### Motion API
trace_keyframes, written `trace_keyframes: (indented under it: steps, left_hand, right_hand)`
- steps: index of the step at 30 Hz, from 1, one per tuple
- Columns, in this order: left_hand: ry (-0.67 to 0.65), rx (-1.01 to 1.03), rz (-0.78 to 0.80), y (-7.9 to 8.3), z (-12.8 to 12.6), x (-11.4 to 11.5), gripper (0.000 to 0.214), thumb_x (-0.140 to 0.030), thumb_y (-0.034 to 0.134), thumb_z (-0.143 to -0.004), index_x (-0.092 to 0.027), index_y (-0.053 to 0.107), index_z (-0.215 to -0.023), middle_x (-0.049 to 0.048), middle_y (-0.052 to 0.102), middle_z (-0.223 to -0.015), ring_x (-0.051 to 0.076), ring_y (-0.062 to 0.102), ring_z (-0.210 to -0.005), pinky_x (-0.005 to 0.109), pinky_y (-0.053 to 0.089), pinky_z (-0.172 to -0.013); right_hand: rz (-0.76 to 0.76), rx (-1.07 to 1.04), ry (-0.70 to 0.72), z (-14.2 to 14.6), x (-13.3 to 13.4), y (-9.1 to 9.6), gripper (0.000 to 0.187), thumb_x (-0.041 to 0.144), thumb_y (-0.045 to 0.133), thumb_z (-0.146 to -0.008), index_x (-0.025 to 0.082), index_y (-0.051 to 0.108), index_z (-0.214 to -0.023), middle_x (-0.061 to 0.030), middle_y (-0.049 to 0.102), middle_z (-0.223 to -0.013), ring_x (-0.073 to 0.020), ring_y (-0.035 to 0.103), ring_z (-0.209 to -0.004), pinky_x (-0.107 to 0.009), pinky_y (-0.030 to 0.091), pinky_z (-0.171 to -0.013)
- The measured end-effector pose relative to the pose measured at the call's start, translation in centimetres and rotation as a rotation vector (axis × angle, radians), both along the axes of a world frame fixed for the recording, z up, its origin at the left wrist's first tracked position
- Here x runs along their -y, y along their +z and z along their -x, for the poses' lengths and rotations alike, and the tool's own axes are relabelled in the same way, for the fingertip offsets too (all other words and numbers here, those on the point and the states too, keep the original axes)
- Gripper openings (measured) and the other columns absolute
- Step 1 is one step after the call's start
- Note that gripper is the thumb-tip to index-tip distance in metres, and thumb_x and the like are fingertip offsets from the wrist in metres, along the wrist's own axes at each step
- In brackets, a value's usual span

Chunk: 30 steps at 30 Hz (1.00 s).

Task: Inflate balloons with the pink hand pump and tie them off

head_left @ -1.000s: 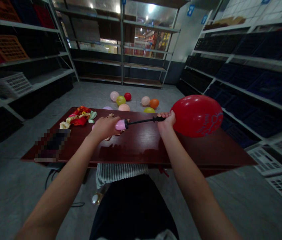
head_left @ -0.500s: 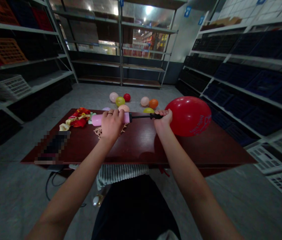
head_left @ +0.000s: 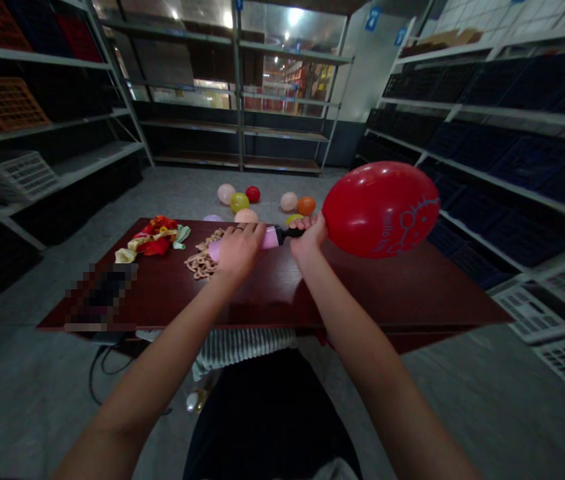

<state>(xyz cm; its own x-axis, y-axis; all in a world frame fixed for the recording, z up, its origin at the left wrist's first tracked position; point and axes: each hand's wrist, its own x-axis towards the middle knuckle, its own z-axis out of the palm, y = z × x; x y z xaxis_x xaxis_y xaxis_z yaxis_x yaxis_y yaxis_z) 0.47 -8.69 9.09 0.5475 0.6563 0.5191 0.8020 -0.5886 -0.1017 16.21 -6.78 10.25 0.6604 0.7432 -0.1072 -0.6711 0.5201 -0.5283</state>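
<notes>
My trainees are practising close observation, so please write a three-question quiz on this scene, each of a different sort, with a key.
1. Multiple choice: what does the left hand grip?
A. A white plastic crate
B. The pink plastic pump cylinder
C. A black cable

2. True or false: the right hand is at one end of the large, inflated red balloon.

3. Fill the gap: on the grey concrete floor beyond the dark red-brown wooden table, the round balloon farthest right in the picture is ___ in colour.

Key: 1. B; 2. True; 3. Orange.
</notes>
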Motion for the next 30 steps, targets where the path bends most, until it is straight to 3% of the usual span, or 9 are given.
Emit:
trace_keyframes:
  steps: [9, 12, 16, 20, 24, 30]
  left_hand:
    - [0.046, -0.043, 0.131, -1.5, 3.1, -1.6, 0.030, -0.033, 0.065, -0.088, -0.019, 0.065, -0.114, 0.0117, 0.071, -0.103, 0.033, 0.067, -0.096, 0.041, 0.046, -0.077]
    - [0.039, -0.051, 0.073, -1.8, 4.7, -1.9, 0.032, -0.037, 0.064, -0.090, -0.018, 0.065, -0.115, 0.0132, 0.071, -0.105, 0.034, 0.066, -0.099, 0.043, 0.046, -0.079]
    - [0.014, -0.051, -0.077, -1.5, 5.9, -2.0, 0.032, -0.030, 0.055, -0.096, -0.018, 0.064, -0.124, 0.0170, 0.070, -0.112, 0.036, 0.062, -0.104, 0.047, 0.045, -0.085]
    - [0.065, 0.061, -0.118, -0.1, 5.5, -1.7, 0.031, -0.023, 0.046, -0.100, -0.022, 0.066, -0.124, 0.0172, 0.070, -0.114, 0.035, 0.060, -0.107, 0.051, 0.043, -0.091]
    - [0.115, 0.184, -0.130, 0.9, 4.7, -1.2, 0.029, -0.020, 0.046, -0.099, -0.025, 0.066, -0.120, 0.0157, 0.069, -0.114, 0.034, 0.058, -0.110, 0.052, 0.040, -0.098]
    - [0.132, 0.087, -0.211, 1.4, 2.2, -0.2, 0.029, -0.019, 0.040, -0.101, -0.023, 0.064, -0.117, 0.0149, 0.069, -0.108, 0.032, 0.059, -0.103, 0.050, 0.042, -0.091]
  right_hand:
    - [0.034, 0.011, -0.084, -3.9, 0.1, -0.8, 0.034, 0.022, 0.035, -0.098, 0.025, 0.021, -0.068, 0.0126, 0.023, -0.049, -0.0054, 0.029, -0.036, -0.017, 0.033, -0.039]
    - [0.030, 0.019, -0.123, -5.5, 0.4, -0.7, 0.034, 0.023, 0.036, -0.098, 0.025, 0.020, -0.068, 0.0127, 0.022, -0.050, -0.0050, 0.029, -0.036, -0.017, 0.033, -0.039]
    - [0.015, -0.044, -0.117, -6.2, 0.9, -0.6, 0.033, 0.017, 0.034, -0.096, 0.024, 0.021, -0.066, 0.0124, 0.022, -0.049, -0.0049, 0.029, -0.036, -0.017, 0.034, -0.040]
    - [-0.008, -0.128, -0.119, -5.7, 0.9, -0.7, 0.032, 0.010, 0.031, -0.091, 0.023, 0.021, -0.064, 0.0114, 0.023, -0.047, -0.0050, 0.029, -0.036, -0.017, 0.033, -0.040]
    - [-0.022, -0.080, -0.123, -5.1, 0.8, -0.6, 0.033, 0.012, 0.030, -0.093, 0.024, 0.017, -0.064, 0.0110, 0.022, -0.048, -0.0055, 0.030, -0.037, -0.017, 0.034, -0.041]
    - [-0.053, -0.116, -0.095, -2.5, 1.1, 0.6, 0.034, 0.015, 0.030, -0.096, 0.024, 0.019, -0.066, 0.0116, 0.023, -0.049, -0.0051, 0.029, -0.038, -0.017, 0.034, -0.043]
